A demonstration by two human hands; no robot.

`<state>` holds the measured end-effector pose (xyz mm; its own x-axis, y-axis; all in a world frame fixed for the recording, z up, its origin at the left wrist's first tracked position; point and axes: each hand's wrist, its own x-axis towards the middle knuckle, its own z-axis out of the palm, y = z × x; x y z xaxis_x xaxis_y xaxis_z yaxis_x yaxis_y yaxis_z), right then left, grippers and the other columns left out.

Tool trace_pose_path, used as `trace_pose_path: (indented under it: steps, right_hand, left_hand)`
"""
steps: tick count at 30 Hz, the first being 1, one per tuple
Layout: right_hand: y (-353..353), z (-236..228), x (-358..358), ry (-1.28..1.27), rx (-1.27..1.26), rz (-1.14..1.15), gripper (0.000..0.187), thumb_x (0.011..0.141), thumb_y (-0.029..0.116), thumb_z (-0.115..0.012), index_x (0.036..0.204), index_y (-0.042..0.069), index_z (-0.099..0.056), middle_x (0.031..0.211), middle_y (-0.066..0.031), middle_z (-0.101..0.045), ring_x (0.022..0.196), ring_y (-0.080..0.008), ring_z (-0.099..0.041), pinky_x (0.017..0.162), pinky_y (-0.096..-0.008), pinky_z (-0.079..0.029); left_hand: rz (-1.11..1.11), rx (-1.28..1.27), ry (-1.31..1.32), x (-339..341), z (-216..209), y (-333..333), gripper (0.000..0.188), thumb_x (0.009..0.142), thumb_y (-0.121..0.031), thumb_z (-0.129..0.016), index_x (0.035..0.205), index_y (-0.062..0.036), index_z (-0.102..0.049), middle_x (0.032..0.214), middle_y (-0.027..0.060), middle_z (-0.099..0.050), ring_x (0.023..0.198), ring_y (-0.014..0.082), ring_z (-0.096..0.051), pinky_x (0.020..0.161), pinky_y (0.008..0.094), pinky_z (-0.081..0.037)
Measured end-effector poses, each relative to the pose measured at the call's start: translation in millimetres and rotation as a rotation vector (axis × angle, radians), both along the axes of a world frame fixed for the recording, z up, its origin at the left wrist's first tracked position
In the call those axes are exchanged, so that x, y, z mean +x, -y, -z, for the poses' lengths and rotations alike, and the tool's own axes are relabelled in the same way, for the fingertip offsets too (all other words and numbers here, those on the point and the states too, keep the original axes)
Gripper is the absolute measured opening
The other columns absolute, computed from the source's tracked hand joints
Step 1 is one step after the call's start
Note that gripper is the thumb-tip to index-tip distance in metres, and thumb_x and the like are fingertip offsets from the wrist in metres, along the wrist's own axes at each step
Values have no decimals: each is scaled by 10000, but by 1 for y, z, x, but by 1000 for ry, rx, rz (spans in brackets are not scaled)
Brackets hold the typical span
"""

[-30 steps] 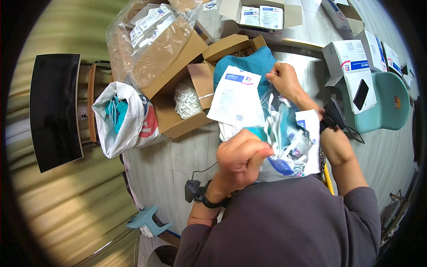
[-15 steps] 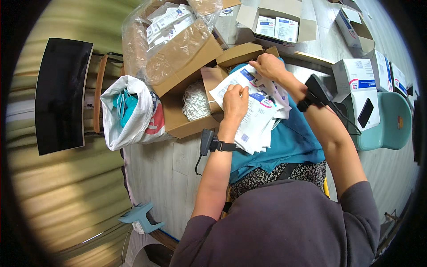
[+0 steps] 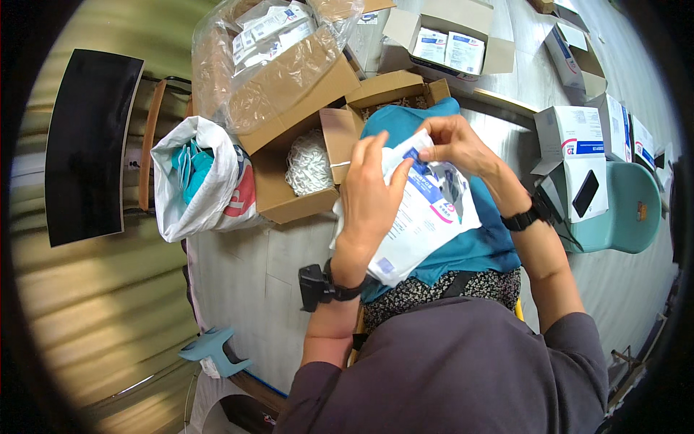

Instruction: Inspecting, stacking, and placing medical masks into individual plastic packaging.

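Observation:
Over my lap, on a teal cloth [image 3: 491, 242], are white printed packets [image 3: 426, 228] with blue and red markings and a clear, dark-looking window. How many lie together is hard to make out. My right hand [image 3: 470, 148] pinches the upper edge of the top packet between thumb and fingers. Along the packets' left side is my left hand [image 3: 370, 199], its fingers stretched upward and the thumb apart, close to the top packet. Part of the packets is hidden behind that hand.
Left of my lap, a cardboard box [image 3: 278, 210] holds a bundle of white cords [image 3: 312, 165]. Beside it stands a white sack [image 3: 170, 210] of teal items. Ahead are a plastic-lined carton [image 3: 289, 87] and an open box [image 3: 499, 61] of packets. A phone [image 3: 584, 194] lies right, by a green chair [image 3: 636, 210].
Both hands have come nearer my body with the packets. My left hand has lifted off the packet's face and spread its fingers; my right hand has moved down along the packet's edge.

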<state>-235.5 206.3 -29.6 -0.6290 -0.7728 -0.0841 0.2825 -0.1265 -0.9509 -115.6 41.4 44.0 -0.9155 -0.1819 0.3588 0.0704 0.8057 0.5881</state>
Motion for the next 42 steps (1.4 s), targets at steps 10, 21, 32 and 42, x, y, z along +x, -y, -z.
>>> trace_pose_path:
  steps: [10,21,32,42]
  right_hand:
    - [-14,-20,45,-531,150,342,100,828,79,-756,836,-6,-704,767,-62,-628,715,-130,-600,658,-271,-475]
    - [-2,4,70,-411,414,560,257,764,182,-776,719,-32,-641,612,-143,-559,573,-187,-519,551,-368,-414]
    - [-26,38,67,-395,807,580,252,799,209,-749,737,-16,-654,676,-217,-624,647,-378,-627,627,-458,-478]
    - [-54,23,79,-720,879,-274,215,775,203,-682,963,129,-756,888,-156,-712,881,-367,-684,741,-457,-538]
  left_hand:
    - [204,159,404,-7,13,-7,237,834,-164,-750,760,34,-643,569,117,-562,525,146,-469,514,336,-403]
    - [231,-21,27,28,18,-49,184,865,-93,-709,728,-3,-625,627,112,-574,512,234,-530,486,363,-382]
    - [355,125,-51,67,-43,-54,92,810,-30,-721,752,-52,-654,612,58,-554,520,240,-548,478,338,-409]
    - [-113,350,361,26,71,28,292,985,-200,-610,816,38,-609,631,114,-522,588,141,-456,541,329,-391]
